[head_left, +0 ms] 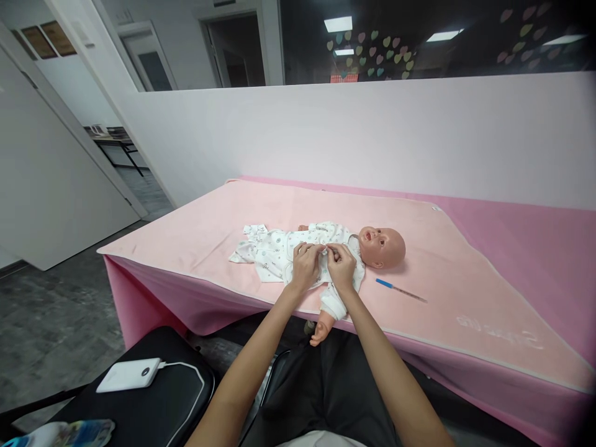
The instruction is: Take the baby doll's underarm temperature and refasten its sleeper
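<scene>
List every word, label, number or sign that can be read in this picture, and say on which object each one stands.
No text can be read with certainty.
Pink blanket: pale embroidered lettering near the right corner, upside down and too blurred to read.
Wall plaques at upper left: too small to read.
White power bank: no legible mark.
Doll's garment, under the left hand and right hand: printed pattern only, no words.

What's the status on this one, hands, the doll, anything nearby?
Left hand and right hand both pinching the white outfit at the baby doll chest. Doll flat on pink blanket. Blue-tipped thermometer lies beside, clear of hands.
</scene>
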Available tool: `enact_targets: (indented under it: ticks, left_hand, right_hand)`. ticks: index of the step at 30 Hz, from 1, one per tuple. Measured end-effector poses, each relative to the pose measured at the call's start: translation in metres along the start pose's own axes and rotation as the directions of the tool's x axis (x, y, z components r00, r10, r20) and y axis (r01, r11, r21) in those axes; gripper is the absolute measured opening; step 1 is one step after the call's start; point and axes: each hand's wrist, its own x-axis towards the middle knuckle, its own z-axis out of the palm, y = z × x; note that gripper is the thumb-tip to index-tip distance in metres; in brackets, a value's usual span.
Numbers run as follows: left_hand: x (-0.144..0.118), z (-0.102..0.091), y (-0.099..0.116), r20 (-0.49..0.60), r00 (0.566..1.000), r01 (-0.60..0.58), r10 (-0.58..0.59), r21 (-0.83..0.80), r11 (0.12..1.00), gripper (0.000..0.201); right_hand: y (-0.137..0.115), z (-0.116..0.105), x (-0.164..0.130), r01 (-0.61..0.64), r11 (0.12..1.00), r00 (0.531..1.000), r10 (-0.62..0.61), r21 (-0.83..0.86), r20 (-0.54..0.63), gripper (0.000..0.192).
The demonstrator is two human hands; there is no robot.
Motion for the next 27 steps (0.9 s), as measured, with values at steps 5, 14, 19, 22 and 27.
enact_targets:
  ticks: [5,14,19,22,27]
  left_hand:
    - [-0.0014,-0.0013,-0.0003,-0.062,0.994,0.087,-0.090,-0.045,0.995,0.020]
    - [-0.0012,-0.0079,0.0038,-0.066,0.989,0.127,-0.129,-0.031,0.991,0.019]
    - [-0.0008,-0.0058,0.0031,-0.118,0.981,0.153,-0.154,-0.023,0.988,0.017]
    - [-0.0011,-0.0048,0.0019,-0.117,0.981,0.155,-0.156,-0.020,0.988,0.017]
    - [-0.0013,-0.0049,0.0011,-0.117,0.982,0.144,-0.145,-0.016,0.989,0.016]
  right_hand:
    - [-0.0003,-0.0010,-0.0001,0.003,1.000,1.000,-0.003,-0.005,0.015,0.016]
    - [-0.0011,-0.0013,-0.0034,0.046,0.998,0.998,-0.048,-0.046,-0.034,0.017]
    - [-0.0026,0.0006,-0.0049,0.150,0.985,0.987,-0.144,-0.087,0.077,0.017]
    - [-0.0022,0.0006,-0.0040,0.138,0.987,0.988,-0.132,-0.078,0.082,0.017]
    - [-0.0012,-0.0006,-0.0020,0.067,0.997,0.994,-0.062,-0.047,0.093,0.017]
